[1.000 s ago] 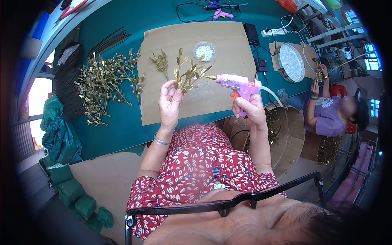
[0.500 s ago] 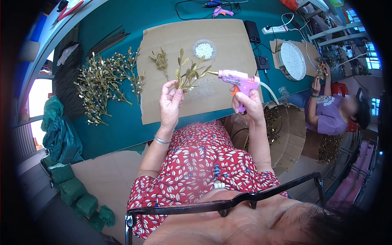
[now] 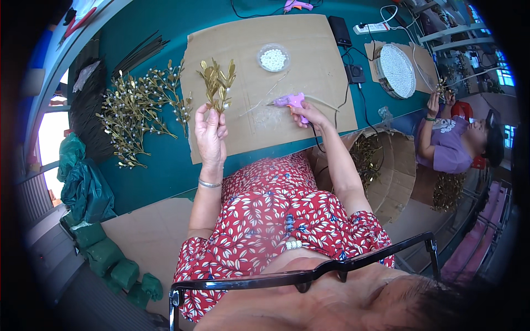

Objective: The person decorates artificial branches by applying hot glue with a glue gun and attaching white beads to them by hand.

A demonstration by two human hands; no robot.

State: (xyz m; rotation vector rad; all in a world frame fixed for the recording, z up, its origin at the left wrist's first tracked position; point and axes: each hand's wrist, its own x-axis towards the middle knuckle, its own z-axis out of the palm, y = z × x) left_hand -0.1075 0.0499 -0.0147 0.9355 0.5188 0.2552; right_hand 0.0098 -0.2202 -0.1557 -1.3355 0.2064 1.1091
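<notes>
My left hand (image 3: 210, 132) is closed on an artificial sprig (image 3: 222, 88) with gold leaves, its stem pinched between thumb and fingers. More gold leaves (image 3: 207, 74) show right beside it; I cannot tell whether the hand holds these too or they lie on the board behind. My right hand (image 3: 312, 115) grips a purple hot glue gun (image 3: 291, 101) low over the cardboard sheet (image 3: 309, 44). The gun's nozzle points left, and a pale glue stick (image 3: 326, 103) sticks out at its back. Beyond the gun stands a round clear dish of white beads (image 3: 273, 58).
Several gold sprigs with pale beads (image 3: 130, 110) lie left of the cardboard, near dark stems (image 3: 141, 52). To the right are a large round tray of white beads (image 3: 396, 70), black boxes (image 3: 340, 32), cords and a power strip (image 3: 371, 28). Another person (image 3: 450, 138) works at far right.
My left hand has moved left with the sprig, up to where a small sprig lay. My right hand has taken the glue gun away from the leaves, lower over the board.
</notes>
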